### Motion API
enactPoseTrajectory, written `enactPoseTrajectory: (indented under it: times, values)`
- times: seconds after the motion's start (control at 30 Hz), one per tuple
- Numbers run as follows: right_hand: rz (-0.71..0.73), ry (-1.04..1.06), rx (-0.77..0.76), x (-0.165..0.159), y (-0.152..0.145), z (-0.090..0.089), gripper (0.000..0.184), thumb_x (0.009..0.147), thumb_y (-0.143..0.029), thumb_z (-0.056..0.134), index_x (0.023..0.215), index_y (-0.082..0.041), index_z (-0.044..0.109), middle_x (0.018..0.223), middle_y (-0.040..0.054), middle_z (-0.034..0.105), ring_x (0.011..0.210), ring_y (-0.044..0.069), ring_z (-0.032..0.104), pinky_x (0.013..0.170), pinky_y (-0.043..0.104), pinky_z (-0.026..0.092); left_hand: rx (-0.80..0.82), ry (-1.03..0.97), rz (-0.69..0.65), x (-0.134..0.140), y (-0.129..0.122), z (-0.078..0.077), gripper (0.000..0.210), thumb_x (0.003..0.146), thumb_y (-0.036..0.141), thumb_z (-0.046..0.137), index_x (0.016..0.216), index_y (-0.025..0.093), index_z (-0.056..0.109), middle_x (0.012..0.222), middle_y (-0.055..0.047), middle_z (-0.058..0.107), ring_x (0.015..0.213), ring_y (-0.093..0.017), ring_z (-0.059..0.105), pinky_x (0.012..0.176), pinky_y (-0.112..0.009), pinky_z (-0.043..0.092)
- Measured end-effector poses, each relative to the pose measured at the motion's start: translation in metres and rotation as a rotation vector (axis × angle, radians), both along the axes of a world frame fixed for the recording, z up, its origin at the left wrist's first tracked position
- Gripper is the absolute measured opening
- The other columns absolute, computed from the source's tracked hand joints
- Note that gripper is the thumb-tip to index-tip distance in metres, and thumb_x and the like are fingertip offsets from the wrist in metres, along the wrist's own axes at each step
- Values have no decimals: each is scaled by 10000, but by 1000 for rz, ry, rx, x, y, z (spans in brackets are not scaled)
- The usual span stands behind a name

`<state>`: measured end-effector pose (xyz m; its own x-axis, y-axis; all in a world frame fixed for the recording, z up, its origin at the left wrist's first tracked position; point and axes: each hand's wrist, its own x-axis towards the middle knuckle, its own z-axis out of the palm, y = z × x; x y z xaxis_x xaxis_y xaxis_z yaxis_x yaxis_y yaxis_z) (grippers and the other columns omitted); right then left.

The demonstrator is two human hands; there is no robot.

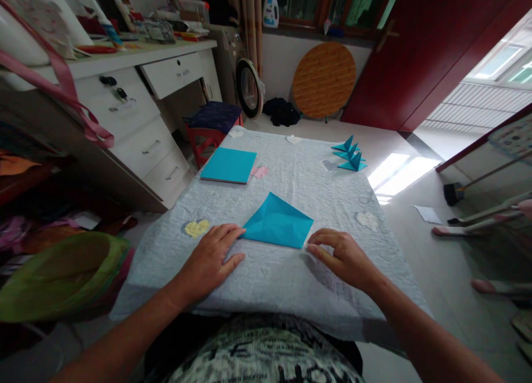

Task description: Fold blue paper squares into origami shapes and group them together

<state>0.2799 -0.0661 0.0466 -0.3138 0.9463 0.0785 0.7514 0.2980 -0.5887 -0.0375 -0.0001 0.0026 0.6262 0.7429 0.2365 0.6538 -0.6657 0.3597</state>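
A sheet of blue origami paper (pixel 277 221), creased and kite-like in outline, lies on the cloth-covered table in front of me. My left hand (pixel 218 254) rests by its left corner, fingertips touching the corner, fingers stretched out and thumb apart. At the lower right edge of the sheet is my right hand (pixel 338 256), its thumb and bent fingers closed together at that edge. A stack of square blue paper (pixel 229 165) sits farther back on the left. Several folded blue paper pieces (pixel 351 154) with upright points stand in a group at the far right.
The table wears a pale quilted cloth (pixel 291 286) with heart patches. A red stool (pixel 208 131) with a dark cushion stands at the far left edge. White drawers (pixel 145 133) are on the left, above a green-lined bin (pixel 54 272). A round wooden tabletop (pixel 324 79) leans on the wall.
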Motion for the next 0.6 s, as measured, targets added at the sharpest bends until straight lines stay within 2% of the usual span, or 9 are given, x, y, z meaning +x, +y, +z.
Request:
enactPoseTrajectory:
  times: [0.07, 0.13, 0.23, 0.33, 0.4, 0.47, 0.6]
  values:
    - [-165, 11, -2, -3, 13, 1, 204, 944, -252, 509, 854, -183, 678, 875, 56, 714, 728, 162, 650, 716, 309, 493, -38, -49, 17, 8, 6, 4, 414, 883, 290, 627, 1285, 193, 599, 1293, -122, 567, 1190, -288, 534, 1032, -451, 462]
    - [-264, 33, -63, -7, 23, -3, 150, 879, -222, 567, 990, -175, 656, 921, 53, 717, 649, 145, 623, 661, 301, 474, -55, -48, 6, 18, 11, 7, 406, 838, 280, 682, 1233, 200, 634, 1335, -131, 520, 1235, -318, 490, 1058, -491, 439]
    - [-258, 183, -190, -14, 34, -17, 366, 807, -176, 609, 1171, -192, 578, 956, 27, 709, 580, 108, 571, 592, 263, 449, -98, -28, -3, 32, 19, 9, 352, 779, 275, 759, 1115, 208, 681, 1337, -128, 506, 1248, -348, 456, 1059, -539, 423]
    - [-224, 376, -194, -18, 39, -29, 336, 790, -176, 593, 1124, -216, 591, 856, -8, 665, 572, 101, 535, 550, 239, 426, -123, -42, -12, 41, 25, 11, 158, 764, 212, 766, 905, 212, 695, 1256, -96, 551, 1192, -330, 480, 1012, -533, 446]
    - [-227, 487, -119, -20, 40, -34, 257, 809, -216, 581, 1064, -223, 612, 800, -13, 635, 593, 114, 537, 551, 245, 428, -68, -76, -9, 44, 31, 14, 99, 763, 158, 747, 812, 209, 678, 1224, -84, 566, 1162, -319, 487, 988, -533, 452]
    - [-275, 530, 14, -20, 41, -34, 207, 829, -243, 570, 1029, -229, 621, 808, -2, 634, 639, 133, 552, 567, 257, 438, 57, -142, 0, 45, 36, 18, 104, 774, 109, 712, 780, 203, 666, 1242, -88, 561, 1171, -317, 478, 994, -535, 444]
    - [-505, 517, 278, -14, 41, -30, 225, 859, -291, 568, 1072, -233, 612, 1046, 63, 628, 837, 181, 583, 629, 285, 474, 400, -251, -72, 43, 42, 28, 142, 828, 52, 634, 780, 186, 635, 1307, -105, 566, 1223, -303, 467, 1025, -495, 443]
